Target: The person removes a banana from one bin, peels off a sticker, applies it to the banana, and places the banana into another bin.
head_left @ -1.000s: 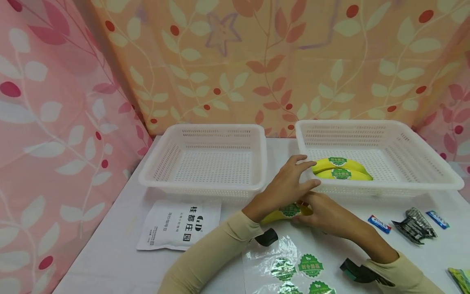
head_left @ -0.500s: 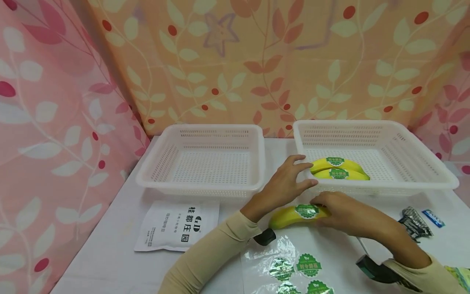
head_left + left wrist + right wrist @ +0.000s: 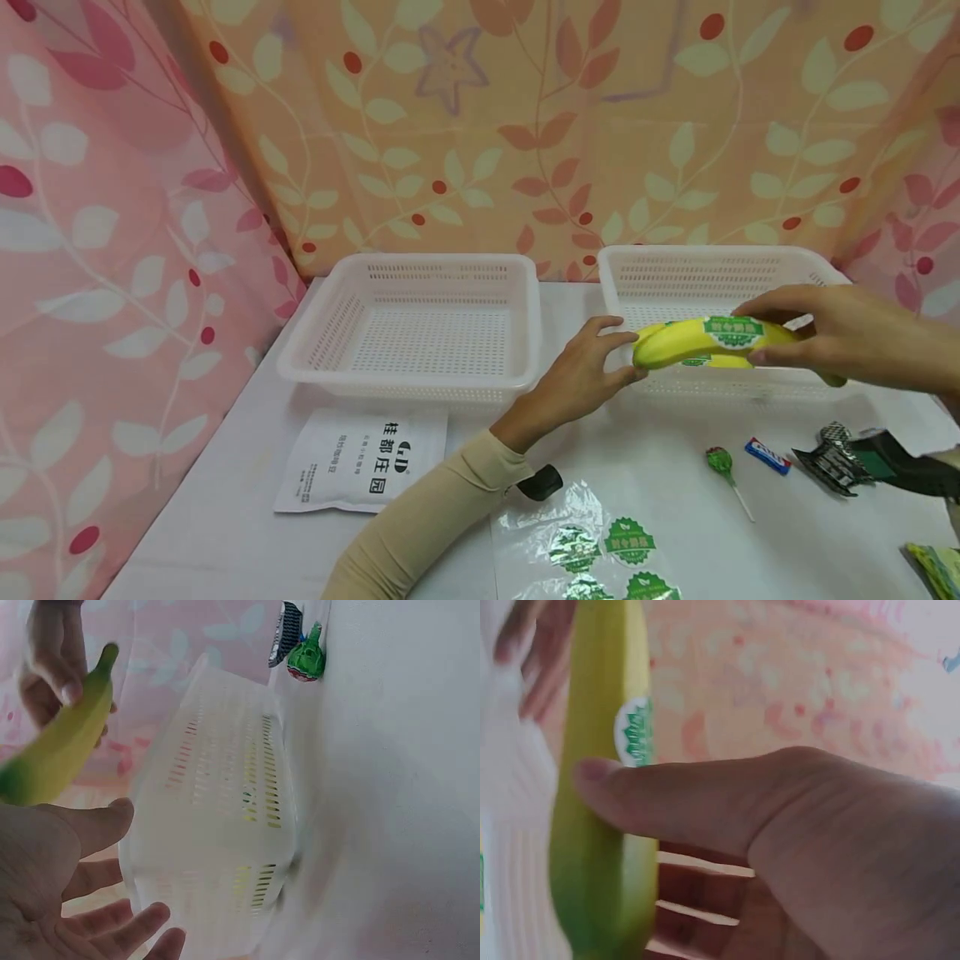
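Observation:
My right hand (image 3: 847,333) grips a yellow banana (image 3: 682,343) with a green and white round sticker (image 3: 733,331) on it. The banana is held sideways above the near rim of the right white basket (image 3: 720,252). In the right wrist view the thumb (image 3: 622,791) lies across the banana's peel. More yellow bananas (image 3: 729,362) with green stickers lie in that basket, mostly hidden by the held one. My left hand (image 3: 566,385) is at the basket's near left corner, fingers spread and holding nothing; in the left wrist view its thumb (image 3: 97,825) is right at the rim.
A second white basket (image 3: 450,260) stands at the left. In front of it lies a white pouch (image 3: 360,462). A clear sheet (image 3: 525,533) with green stickers is near the front. At right are a lollipop (image 3: 718,460), a blue candy (image 3: 767,456) and a black wrapper (image 3: 828,471).
My right hand has lifted the banana off the table and carried it up and right, over the basket's near rim. My left hand has stayed in place. The lollipop has come into sight.

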{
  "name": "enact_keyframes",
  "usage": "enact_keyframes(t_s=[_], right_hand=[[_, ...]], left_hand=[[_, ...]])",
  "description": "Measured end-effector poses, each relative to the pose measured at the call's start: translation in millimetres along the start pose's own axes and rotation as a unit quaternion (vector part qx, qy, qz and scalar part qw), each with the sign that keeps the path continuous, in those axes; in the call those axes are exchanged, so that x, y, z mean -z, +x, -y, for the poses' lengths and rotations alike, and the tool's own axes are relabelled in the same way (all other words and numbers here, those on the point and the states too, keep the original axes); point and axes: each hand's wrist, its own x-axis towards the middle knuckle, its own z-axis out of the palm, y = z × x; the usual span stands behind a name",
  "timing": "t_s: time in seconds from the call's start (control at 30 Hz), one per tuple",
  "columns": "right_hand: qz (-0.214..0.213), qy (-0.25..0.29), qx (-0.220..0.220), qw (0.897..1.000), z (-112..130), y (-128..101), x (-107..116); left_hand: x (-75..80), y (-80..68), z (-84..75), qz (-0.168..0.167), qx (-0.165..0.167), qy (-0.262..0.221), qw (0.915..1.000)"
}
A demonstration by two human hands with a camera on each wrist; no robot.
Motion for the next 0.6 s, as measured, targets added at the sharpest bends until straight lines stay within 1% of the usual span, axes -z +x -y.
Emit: enact_keyframes(t_s=[0.13,0.23,0.33,0.5,0.6], right_hand=[[-0.027,-0.013,0.009,1.000,-15.3,28.9,16.3],[-0.031,-0.020,0.026,0.999,-28.9,53.3,21.4],[-0.020,-0.021,0.031,0.999,-43.5,76.9,19.7],[0.011,-0.023,0.012,1.000,-64.9,108.0,11.4],[0.037,0.000,0.007,0.999,-73.3,121.8,4.8]], left_hand=[[0.0,-0.2,1.8,0.002,-0.004,-0.006,1.0000],[-0.5,-0.4,2.4,0.002,0.001,-0.008,1.0000],[-1.7,-0.7,2.1,0.003,0.008,-0.013,0.9999],[-3.8,-0.3,0.5,0.004,0.012,-0.014,0.9998],[-4.5,0.2,0.1,0.003,0.013,-0.012,0.9998]])
